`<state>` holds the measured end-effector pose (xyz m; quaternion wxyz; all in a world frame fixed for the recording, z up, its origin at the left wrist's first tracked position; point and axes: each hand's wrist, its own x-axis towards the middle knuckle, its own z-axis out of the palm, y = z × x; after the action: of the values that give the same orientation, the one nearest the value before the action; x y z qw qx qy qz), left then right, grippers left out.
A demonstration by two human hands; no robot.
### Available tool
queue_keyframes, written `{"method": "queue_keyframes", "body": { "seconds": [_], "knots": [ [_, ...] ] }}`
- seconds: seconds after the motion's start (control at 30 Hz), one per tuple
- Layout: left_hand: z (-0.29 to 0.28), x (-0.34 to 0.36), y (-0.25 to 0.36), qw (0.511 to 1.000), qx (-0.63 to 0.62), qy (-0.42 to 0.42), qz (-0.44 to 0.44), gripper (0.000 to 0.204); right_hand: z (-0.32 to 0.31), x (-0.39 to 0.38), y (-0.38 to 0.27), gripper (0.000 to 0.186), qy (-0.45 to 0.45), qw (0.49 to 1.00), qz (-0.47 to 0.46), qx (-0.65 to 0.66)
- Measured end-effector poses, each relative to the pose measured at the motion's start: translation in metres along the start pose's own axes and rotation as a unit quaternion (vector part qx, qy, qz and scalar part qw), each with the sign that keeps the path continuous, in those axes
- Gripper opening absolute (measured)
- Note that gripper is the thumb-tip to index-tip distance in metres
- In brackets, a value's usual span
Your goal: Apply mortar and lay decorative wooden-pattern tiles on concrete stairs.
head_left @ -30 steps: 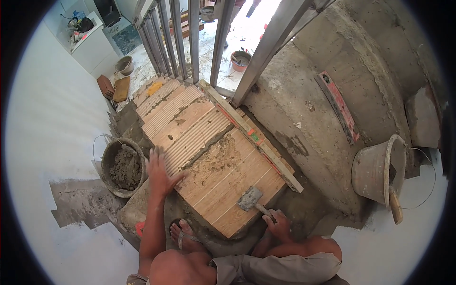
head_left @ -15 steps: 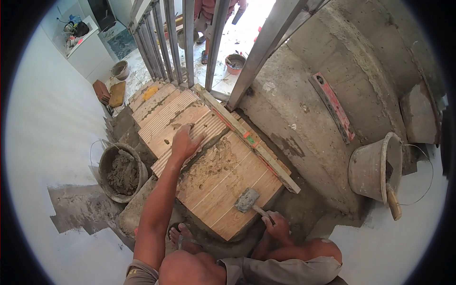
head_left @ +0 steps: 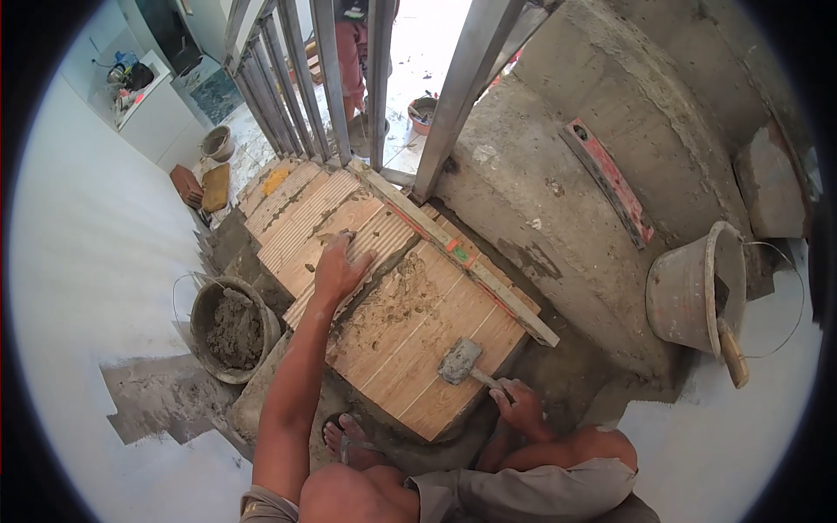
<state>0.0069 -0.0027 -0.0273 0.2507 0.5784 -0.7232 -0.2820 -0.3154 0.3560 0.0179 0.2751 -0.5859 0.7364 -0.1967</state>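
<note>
My left hand (head_left: 342, 268) rests with its fingers spread on a ribbed, wood-look stair tile (head_left: 384, 234). My right hand (head_left: 520, 409) grips the handle of a mallet (head_left: 460, 361), whose mortar-smeared head is over or against the flat wood-look tiles (head_left: 410, 366) of the near step; contact is hard to judge. Along the right side of the tiled steps lies a long spirit level (head_left: 488, 283) with a green vial. Wet mortar is smeared over part of the flat tiles and along the joint beside my left hand.
A mortar bucket (head_left: 234, 331) stands at left. Another bucket (head_left: 689, 292), with a wooden-handled tool, is at right. A red level (head_left: 610, 183) lies on rough concrete (head_left: 540, 192). Metal railing posts (head_left: 377, 96) rise at the far end. Beyond them is another person (head_left: 351, 61).
The view has shifted slightly. The person beyond the railing has changed position. My left hand stays on the ribbed tile, and the mallet remains in my right hand near the flat tiles.
</note>
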Motion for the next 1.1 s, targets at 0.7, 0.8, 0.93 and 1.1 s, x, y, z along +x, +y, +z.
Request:
{"method": "queue_keyframes", "body": {
  "seconds": [0.7,0.8,0.93,1.1],
  "knots": [
    [0.002,-0.001,-0.003,1.0,0.018,-0.001,0.024,0.061,0.001,-0.002,0.001,0.035,0.011,1.0,0.004,-0.015],
    [0.003,0.0,-0.002,0.999,0.013,-0.005,0.033,0.061,0.002,-0.002,0.005,0.035,0.013,1.0,0.012,-0.016],
    [0.001,0.001,0.0,0.999,0.005,-0.003,0.035,0.062,0.002,-0.002,0.002,0.035,0.024,0.999,0.0,-0.027],
    [0.0,0.001,0.005,1.0,0.006,0.001,0.027,0.066,0.007,-0.004,0.008,0.035,0.033,0.999,-0.004,-0.039]
  ]
}}
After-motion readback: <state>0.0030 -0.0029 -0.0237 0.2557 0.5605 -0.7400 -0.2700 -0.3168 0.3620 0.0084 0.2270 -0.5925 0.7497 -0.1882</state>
